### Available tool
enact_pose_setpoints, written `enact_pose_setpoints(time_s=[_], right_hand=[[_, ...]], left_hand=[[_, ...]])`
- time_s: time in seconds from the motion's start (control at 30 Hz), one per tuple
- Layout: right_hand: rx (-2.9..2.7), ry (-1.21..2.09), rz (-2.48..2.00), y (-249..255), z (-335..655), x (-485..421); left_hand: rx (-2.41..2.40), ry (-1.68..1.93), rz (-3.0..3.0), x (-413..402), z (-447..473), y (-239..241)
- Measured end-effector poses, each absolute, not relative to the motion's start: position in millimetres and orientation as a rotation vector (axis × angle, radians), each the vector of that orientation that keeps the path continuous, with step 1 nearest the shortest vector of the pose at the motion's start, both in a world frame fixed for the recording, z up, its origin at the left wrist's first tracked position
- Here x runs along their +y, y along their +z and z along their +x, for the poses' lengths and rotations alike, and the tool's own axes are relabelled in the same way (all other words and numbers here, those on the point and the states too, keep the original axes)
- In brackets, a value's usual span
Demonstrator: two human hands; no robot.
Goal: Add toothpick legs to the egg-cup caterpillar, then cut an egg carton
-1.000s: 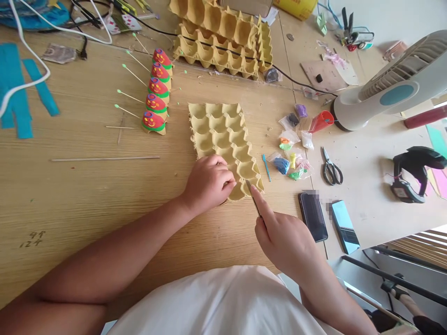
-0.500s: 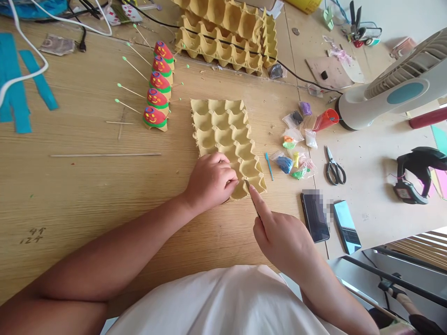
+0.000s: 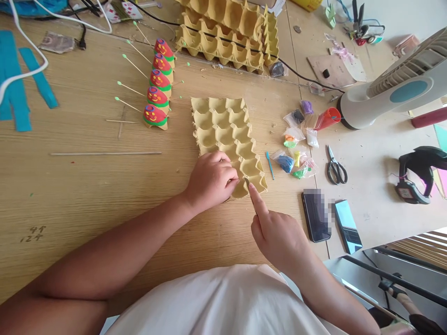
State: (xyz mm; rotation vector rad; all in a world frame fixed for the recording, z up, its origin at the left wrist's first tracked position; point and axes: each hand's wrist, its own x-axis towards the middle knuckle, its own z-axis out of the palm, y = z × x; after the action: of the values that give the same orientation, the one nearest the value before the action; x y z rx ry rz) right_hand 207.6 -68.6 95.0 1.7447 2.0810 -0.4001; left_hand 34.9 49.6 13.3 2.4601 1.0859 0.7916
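In front of me on the wooden table lies a yellowish egg carton (image 3: 216, 120) with rows of cups. My left hand (image 3: 213, 179) is closed on its near left part, fingers curled over the cups. A thin knife (image 3: 254, 207) is in my right hand (image 3: 277, 232), the index finger stretched along its back. The blade tip touches the carton between cups near its front right corner. Most of the handle is hidden in my palm. To the left stands a row of several red and green painted carton cups (image 3: 156, 116) with smiling faces and green-tipped sticks.
More egg cartons (image 3: 220, 44) are stacked at the back. On the right are bags of coloured clay (image 3: 285, 163), scissors (image 3: 335, 167), two phones (image 3: 316, 216) and a white fan (image 3: 391, 88). A thin stick (image 3: 104, 153) and blue strips (image 3: 16, 83) lie left.
My right hand and the knife have shifted very slightly. My left hand stays put on the egg carton, and the view has tilted a little.
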Motion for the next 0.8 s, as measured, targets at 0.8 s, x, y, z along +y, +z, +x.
enact_pose_setpoints(time_s=[0.8], right_hand=[[2.039, -0.391, 1.782, 88.6, 202.0, -69.3]], left_hand=[[1.081, 0.762, 2.444, 49.6, 33.8, 14.4]])
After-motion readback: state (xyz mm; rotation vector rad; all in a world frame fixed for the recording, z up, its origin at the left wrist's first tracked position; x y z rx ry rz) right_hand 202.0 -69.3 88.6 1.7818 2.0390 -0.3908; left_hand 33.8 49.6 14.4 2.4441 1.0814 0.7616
